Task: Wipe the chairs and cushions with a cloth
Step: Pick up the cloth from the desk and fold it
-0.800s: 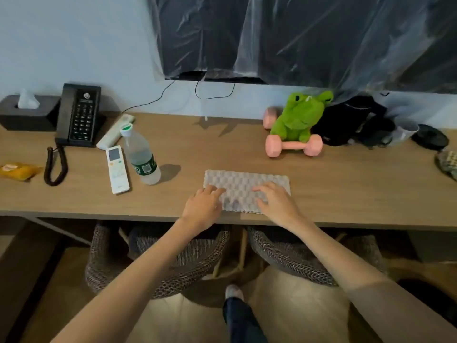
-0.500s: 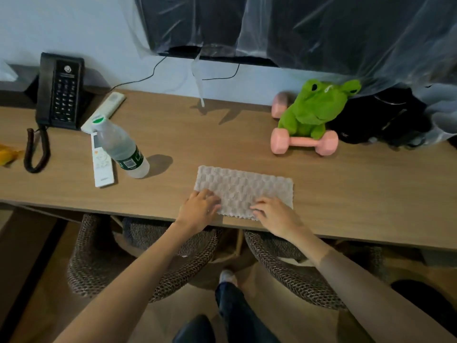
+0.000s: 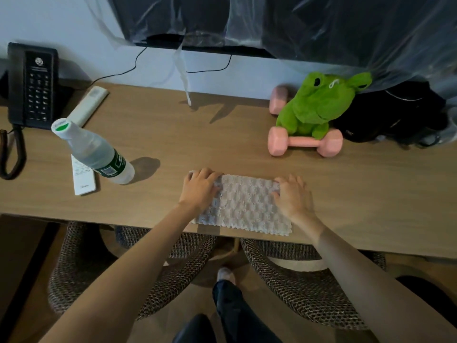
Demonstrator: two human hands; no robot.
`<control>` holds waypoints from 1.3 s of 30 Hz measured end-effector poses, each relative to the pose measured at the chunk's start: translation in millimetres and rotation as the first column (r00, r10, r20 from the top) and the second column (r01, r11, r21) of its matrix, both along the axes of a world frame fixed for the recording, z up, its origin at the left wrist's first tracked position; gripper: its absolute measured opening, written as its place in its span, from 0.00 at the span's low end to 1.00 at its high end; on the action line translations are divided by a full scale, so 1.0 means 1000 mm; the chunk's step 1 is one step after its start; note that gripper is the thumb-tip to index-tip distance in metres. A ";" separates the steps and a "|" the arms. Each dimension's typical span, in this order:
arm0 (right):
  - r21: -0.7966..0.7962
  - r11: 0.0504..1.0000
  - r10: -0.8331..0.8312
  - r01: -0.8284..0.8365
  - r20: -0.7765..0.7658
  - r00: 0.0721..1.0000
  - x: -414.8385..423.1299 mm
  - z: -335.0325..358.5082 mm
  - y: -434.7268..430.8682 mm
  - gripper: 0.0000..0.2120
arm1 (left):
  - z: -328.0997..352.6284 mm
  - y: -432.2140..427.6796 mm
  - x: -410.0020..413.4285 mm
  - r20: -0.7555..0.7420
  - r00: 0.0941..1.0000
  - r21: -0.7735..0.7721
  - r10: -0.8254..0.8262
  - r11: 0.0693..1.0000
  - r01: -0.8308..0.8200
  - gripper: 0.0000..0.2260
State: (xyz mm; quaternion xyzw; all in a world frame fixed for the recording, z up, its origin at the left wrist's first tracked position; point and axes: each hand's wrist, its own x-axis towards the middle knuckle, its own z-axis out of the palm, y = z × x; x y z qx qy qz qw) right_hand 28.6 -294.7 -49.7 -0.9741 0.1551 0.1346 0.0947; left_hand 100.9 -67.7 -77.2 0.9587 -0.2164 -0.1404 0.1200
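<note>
Both hands grip the cloth at its far corners: the left hand curls its fingers over the far left corner, the right hand over the far right one, knuckles raised and thumbs hidden. Bare forearms reach straight forward, wrists low over the desk. The cloth is a pale rectangle with a puffy, checkered waffle texture and a scalloped hem; it lies flat on the smooth wood-grain top, with its near edge at the desk's front lip. Below, two round-backed chairs of coarse brown woven wicker are tucked under the desk, the left chair and the right chair, which holds a pale cushion.
</note>
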 end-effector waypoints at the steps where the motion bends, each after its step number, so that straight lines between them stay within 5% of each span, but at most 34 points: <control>1: -0.008 1.000 0.004 -0.004 0.009 1.000 0.001 -0.001 0.000 0.17 | 0.000 0.002 -0.001 -0.003 1.000 -0.008 0.026 1.000 -0.026 0.18; 8: 0.206 0.975 0.058 -0.087 0.142 0.988 0.026 0.015 0.018 0.08 | 0.003 0.026 -0.032 -0.178 0.967 -0.012 0.181 0.982 -0.186 0.17; 12: 0.448 0.852 0.162 -0.273 0.271 0.949 0.045 0.032 0.047 0.12 | 0.006 0.030 -0.052 -0.226 0.954 0.095 0.198 0.979 -0.180 0.20; 15: 0.518 0.785 0.222 -0.340 0.278 0.935 0.043 0.038 0.058 0.17 | 0.008 0.028 -0.060 -0.147 0.932 0.046 0.330 0.944 -0.327 0.26; 19: 0.492 0.860 0.024 -0.137 0.228 0.973 0.021 0.028 0.052 0.14 | 0.011 0.022 -0.055 -0.200 0.900 -0.073 0.387 0.910 -0.408 0.23; 25: 0.386 0.916 -0.072 0.113 -0.120 0.990 -0.024 0.009 0.040 0.26 | 0.011 0.014 -0.041 -0.364 0.853 -0.122 0.374 0.889 -0.441 0.22; 31: 0.497 0.858 -0.136 0.132 -0.029 0.990 -0.036 -0.009 0.063 0.40 | 0.012 0.010 -0.044 -0.452 0.833 -0.118 0.321 0.904 -0.412 0.20; 39: 0.885 0.454 -0.293 0.098 0.045 0.955 -0.038 0.009 0.054 0.32 | 0.035 0.036 -0.047 -0.560 0.770 -0.381 0.305 0.730 -0.567 0.16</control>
